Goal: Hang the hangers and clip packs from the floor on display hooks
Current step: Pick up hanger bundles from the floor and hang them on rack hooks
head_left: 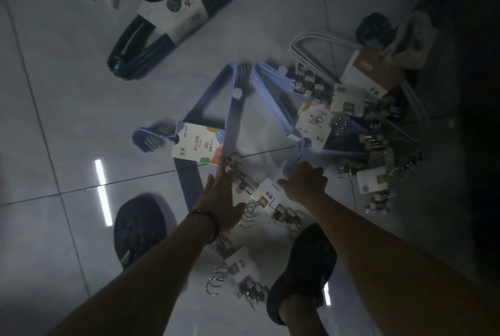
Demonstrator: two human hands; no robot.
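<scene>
Several packs lie scattered on the tiled floor (54,97) in the head view, none yet on a display hook: a black hanger pack (173,11) at the top, a blue hanger pack (200,146) with a bright card in the middle, a second blue hanger bundle (273,100) beside it, white hangers (311,43) and a heap of clip packs (370,181) to the right. The left hand (219,197) is flat with straight fingers, holding nothing, at the edge of a clip pack (266,196) that lies between the hands. The right hand (305,181) is knuckles-up at the hooks of the second blue hanger bundle; its fingers are hidden, so I cannot tell whether it grips them. Tangling looks the main risk: that bundle overlaps the heap, so lifting it could drag clip packs along or spill them. Dim light and a shoe (303,262) just beside loose wire hooks invite a misstep.
</scene>
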